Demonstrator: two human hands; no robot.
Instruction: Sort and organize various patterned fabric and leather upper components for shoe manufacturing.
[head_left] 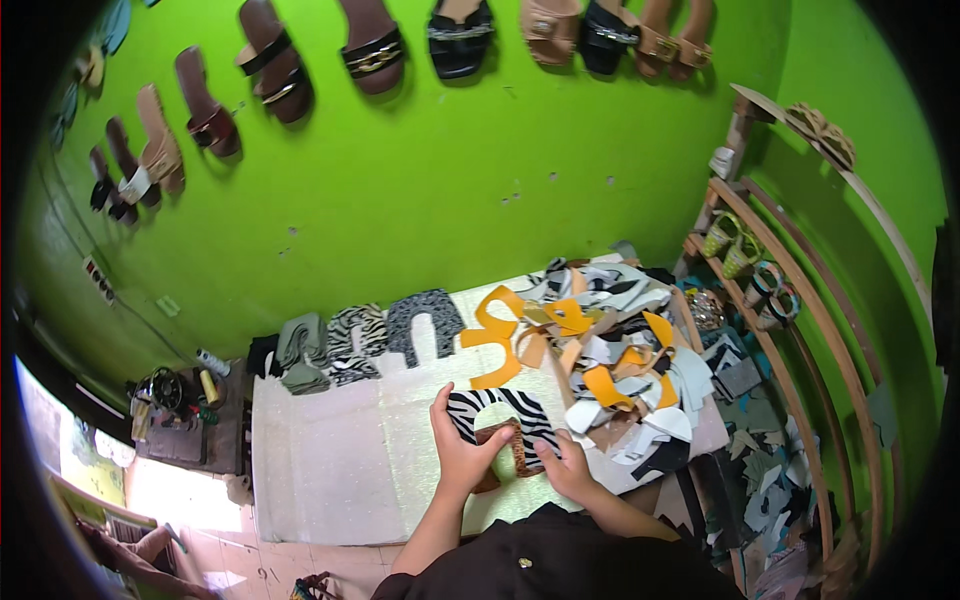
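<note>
My left hand and my right hand are closed on the two sides of a zebra-striped, U-shaped shoe upper piece. They hold it above the near part of a pale table, with its curved end pointing away from me. Against its underside shows a brown spotted piece, partly hidden by the striped one and by my left thumb. Beyond my hands lie orange-yellow curved cut pieces. To their left is a grey patterned U-shaped piece, then zebra-striped pieces and grey-green pieces.
A heap of leather offcuts covers the table's right side. More scraps lie beside a wooden rack holding shoes. At the left stands a sewing machine. Several sandals hang on the green wall.
</note>
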